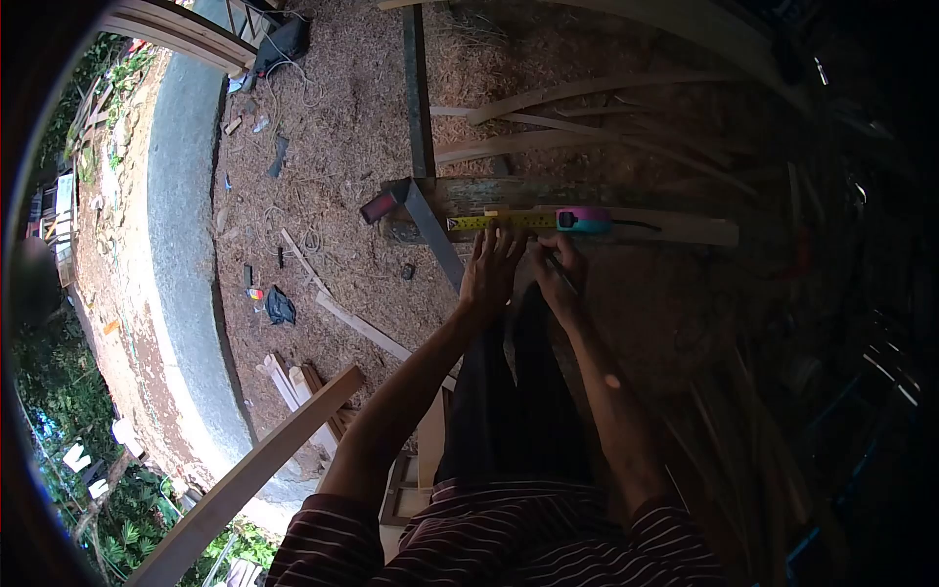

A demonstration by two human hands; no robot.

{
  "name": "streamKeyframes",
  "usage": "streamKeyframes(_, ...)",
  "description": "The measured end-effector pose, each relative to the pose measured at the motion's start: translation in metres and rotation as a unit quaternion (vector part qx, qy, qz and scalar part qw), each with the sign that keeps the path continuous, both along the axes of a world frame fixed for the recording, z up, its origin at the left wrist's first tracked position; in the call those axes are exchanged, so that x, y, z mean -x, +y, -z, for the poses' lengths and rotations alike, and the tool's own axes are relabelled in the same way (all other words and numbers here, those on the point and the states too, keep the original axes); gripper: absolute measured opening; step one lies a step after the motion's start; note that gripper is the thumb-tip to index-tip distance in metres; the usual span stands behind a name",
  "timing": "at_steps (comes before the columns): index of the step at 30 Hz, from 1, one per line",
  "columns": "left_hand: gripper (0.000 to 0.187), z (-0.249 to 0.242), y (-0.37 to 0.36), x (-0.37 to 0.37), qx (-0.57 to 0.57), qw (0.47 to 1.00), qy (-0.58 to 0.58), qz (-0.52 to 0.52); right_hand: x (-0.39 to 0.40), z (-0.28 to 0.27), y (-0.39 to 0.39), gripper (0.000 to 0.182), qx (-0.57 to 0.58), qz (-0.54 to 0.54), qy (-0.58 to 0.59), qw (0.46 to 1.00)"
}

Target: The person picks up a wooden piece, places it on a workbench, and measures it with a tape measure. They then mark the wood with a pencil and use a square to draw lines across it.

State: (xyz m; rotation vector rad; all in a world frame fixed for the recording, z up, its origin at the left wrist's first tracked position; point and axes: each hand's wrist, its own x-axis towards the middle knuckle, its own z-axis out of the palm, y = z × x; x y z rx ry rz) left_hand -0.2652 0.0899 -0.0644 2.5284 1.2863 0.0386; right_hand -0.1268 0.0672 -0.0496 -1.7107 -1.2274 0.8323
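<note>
A tape measure (584, 220) with a pink and turquoise case lies on a wooden beam (675, 227). Its yellow blade (528, 221) is drawn out to the left. My left hand (492, 264) lies with stretched fingers at the lower edge of the blade, over a light wood piece that it partly hides. Just right of it, my right hand (560, 279) is closed on a thin pencil (561, 271), its fingers near the tape case. A try square (435, 235) with a dark reddish handle rests across the left end of the beam.
A dark upright bar (418, 88) meets the beam's left end. Long wood strips (577, 93) lie beyond it. A plank (254, 470) slants up at lower left. Scraps and a black bag (280, 305) lie on shavings-covered ground beside a concrete strip (186, 196). The right side is dark.
</note>
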Motion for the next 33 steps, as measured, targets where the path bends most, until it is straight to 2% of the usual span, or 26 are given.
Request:
streamKeyframes(10, 0.073, -0.0006, 0.0000, 0.0018, -0.022, 1.000, 0.001, 0.007, 0.0031, -0.0004, 0.0006, 0.009, 0.012, 0.016, -0.013, 1.000)
streamKeyframes(14, 0.074, -0.0019, 0.0014, 0.0020, -0.014, 1.000, 0.011, 0.012, 0.0036, -0.0030, 0.0013, 0.012, 0.023, 0.014, 0.018, 0.999)
streamKeyframes(16, 0.060, -0.0041, 0.0018, 0.0026, 0.002, 1.000, -0.023, 0.011, 0.0039, -0.0062, 0.0021, 0.012, 0.038, 0.015, 0.028, 0.999)
streamKeyframes(33, 0.059, -0.0042, 0.0014, 0.0040, -0.005, 1.000, -0.025, 0.014, 0.0054, -0.0054, 0.0030, 0.011, 0.007, 0.017, 0.009, 1.000)
